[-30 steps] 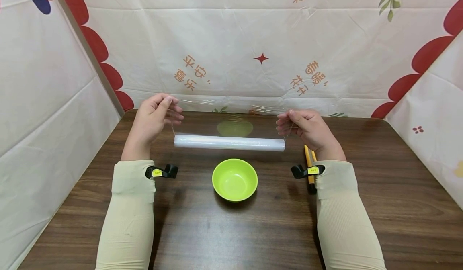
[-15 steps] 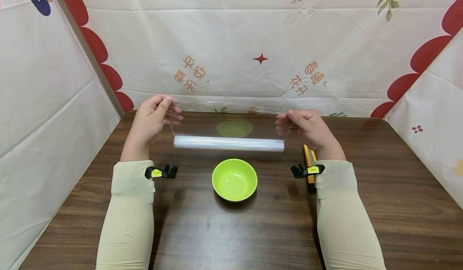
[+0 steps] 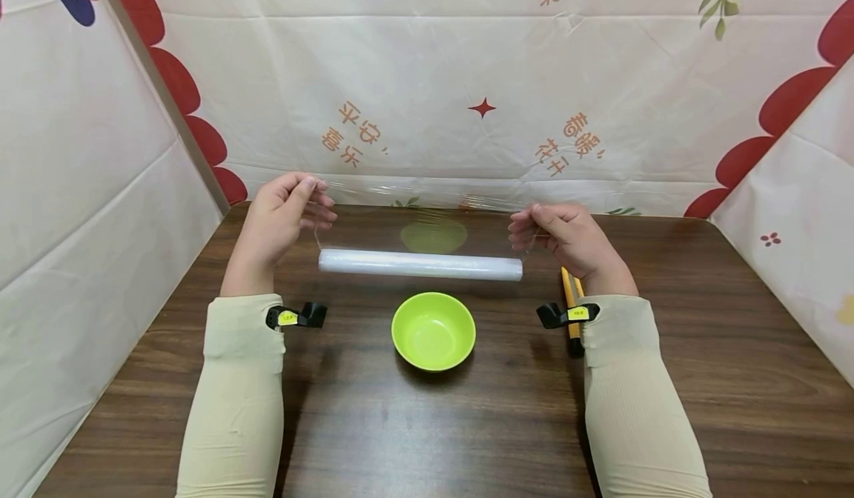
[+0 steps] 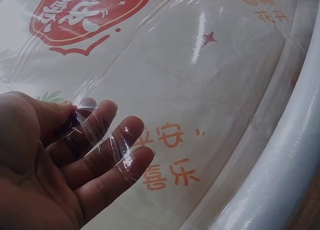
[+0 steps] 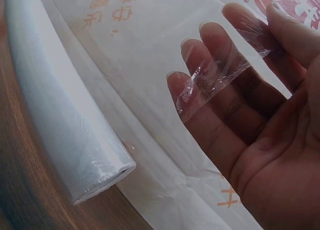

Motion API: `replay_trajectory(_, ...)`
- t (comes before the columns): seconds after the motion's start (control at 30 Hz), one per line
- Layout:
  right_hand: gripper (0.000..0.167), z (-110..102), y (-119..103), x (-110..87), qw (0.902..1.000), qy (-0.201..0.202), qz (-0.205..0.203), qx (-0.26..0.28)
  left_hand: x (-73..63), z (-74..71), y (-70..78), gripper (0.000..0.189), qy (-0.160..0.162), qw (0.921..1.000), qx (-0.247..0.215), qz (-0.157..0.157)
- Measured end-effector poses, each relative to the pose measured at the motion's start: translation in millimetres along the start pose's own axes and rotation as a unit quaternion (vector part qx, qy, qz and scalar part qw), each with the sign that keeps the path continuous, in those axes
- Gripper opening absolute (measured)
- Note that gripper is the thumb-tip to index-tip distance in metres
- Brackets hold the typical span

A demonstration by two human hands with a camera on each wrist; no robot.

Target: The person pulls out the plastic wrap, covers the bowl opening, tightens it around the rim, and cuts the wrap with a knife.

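Note:
Clear plastic wrap (image 3: 427, 196) is stretched between my two hands above the back of the table. My left hand (image 3: 279, 215) pinches one corner of the film between thumb and index finger, its other fingers spread behind the film. At the opposite corner my right hand (image 3: 567, 235) pinches it the same way. In both wrist views the film's edge crosses the fingers. The white roll of plastic wrap (image 3: 420, 264) lies crosswise in front of the hands, the film rising from it. On the near side of the roll stands a lime-green bowl (image 3: 434, 331), upright, nothing in it.
A yellow and black utility knife (image 3: 571, 298) lies under the right wrist, partly hidden by the wrist camera strap. A dull green oval (image 3: 434, 237) shows through or in the film. Printed white cloth (image 3: 427, 61) hangs behind the brown wooden table (image 3: 427, 439) and at both sides.
The roll has shifted very slightly to the left. Both hands hold almost still with the film taut between them; the bowl stays in place.

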State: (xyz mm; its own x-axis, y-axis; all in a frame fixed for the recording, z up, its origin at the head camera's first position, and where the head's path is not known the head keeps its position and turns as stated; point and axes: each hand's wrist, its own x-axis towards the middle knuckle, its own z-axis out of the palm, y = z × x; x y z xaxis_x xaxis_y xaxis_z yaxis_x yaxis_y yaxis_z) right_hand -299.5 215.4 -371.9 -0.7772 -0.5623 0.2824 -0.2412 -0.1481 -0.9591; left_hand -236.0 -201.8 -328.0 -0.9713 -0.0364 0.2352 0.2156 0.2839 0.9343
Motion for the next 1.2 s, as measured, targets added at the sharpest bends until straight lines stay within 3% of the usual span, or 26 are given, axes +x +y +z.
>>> replay_trajectory(1.2,0.035,-1.0,-2.4,-0.7,1.0,0.005,0.003,-0.003,0.2,-2.4,-0.9,0.029,-0.003,0.9999,0.008,0.012)
